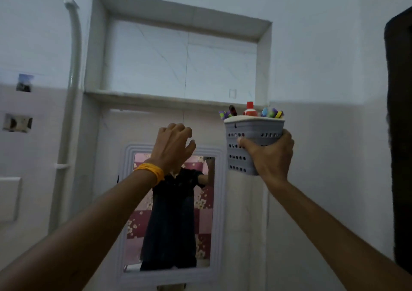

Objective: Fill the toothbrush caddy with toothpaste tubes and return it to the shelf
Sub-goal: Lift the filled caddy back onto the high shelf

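A grey perforated toothbrush caddy (249, 134) is held up at right, just below the ledge of the wall shelf (156, 96). My right hand (269, 154) grips it around its lower body. A red-capped toothpaste tube (250, 109) and several colourful brush ends stick out of its top. My left hand (172, 145), with an orange band on the wrist, is raised at centre with fingers loosely curled and nothing in it, below the shelf ledge.
The shelf is a recessed niche in a white tiled wall. A white-framed mirror (131, 201) hangs below it and reflects a person in dark clothes. A white pipe (74, 67) runs down at left. A dark door frame (401, 134) stands at the right edge.
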The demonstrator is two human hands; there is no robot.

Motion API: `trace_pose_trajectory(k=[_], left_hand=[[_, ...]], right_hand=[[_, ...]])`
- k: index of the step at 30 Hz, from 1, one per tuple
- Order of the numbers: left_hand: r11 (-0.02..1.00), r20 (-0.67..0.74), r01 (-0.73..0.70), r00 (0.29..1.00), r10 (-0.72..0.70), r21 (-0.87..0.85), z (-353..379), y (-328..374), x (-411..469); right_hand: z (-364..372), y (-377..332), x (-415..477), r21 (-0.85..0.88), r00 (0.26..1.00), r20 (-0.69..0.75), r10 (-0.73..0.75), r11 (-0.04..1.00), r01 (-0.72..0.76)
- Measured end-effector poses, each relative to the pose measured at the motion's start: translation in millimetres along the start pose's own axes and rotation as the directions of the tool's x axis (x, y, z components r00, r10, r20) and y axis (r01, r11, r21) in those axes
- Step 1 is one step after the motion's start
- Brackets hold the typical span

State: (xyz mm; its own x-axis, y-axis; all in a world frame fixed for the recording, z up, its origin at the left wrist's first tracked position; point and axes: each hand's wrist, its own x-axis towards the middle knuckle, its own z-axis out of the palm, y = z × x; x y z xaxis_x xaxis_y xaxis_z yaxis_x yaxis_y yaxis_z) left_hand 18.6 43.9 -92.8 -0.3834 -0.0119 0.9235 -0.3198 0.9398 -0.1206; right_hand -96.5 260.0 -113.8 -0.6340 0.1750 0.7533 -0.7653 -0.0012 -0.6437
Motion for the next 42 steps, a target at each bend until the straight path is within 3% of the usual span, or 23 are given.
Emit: trace_pose_trajectory(k=[10,14,17,23,31,42], left_hand=[[1.0,-0.066,-0.007,0.998,0.007,0.004,-6.2,-22.8,104.1],[0.993,-0.011,0.052,0.999,-0.051,0.103,12.8,-40.4,131.7],[0.968,0.008,0.104,0.994,-0.109,0.228,24.6,-50.4,140.9],[0.952,-0.034,0.061,0.998,-0.053,0.301,34.5,-59.5,146.7],[0.97,0.061,-0.014,0.998,-0.001,0.241,36.5,-70.2,164.3],[0.972,0.043,-0.038,0.999,0.029,0.232,38.2,-70.1,163.0]], right_hand=[[32.0,-81.0,98.9,-0.037,0.988,-0.115,-0.102,0.994,0.098],[55.8,-97.9,132.4,-0.089,0.988,-0.116,-0.098,0.992,0.088],[78.1,-98.5,152.9,-0.129,0.99,-0.129,-0.055,0.991,0.038],[115.9,-81.2,182.3,-0.176,0.989,-0.144,0.034,0.983,-0.059],[141.7,-57.3,192.1,-0.281,0.984,-0.175,0.014,0.958,-0.064],[151.1,-39.2,194.2,-0.34,0.992,-0.122,0.016,0.939,-0.057]])
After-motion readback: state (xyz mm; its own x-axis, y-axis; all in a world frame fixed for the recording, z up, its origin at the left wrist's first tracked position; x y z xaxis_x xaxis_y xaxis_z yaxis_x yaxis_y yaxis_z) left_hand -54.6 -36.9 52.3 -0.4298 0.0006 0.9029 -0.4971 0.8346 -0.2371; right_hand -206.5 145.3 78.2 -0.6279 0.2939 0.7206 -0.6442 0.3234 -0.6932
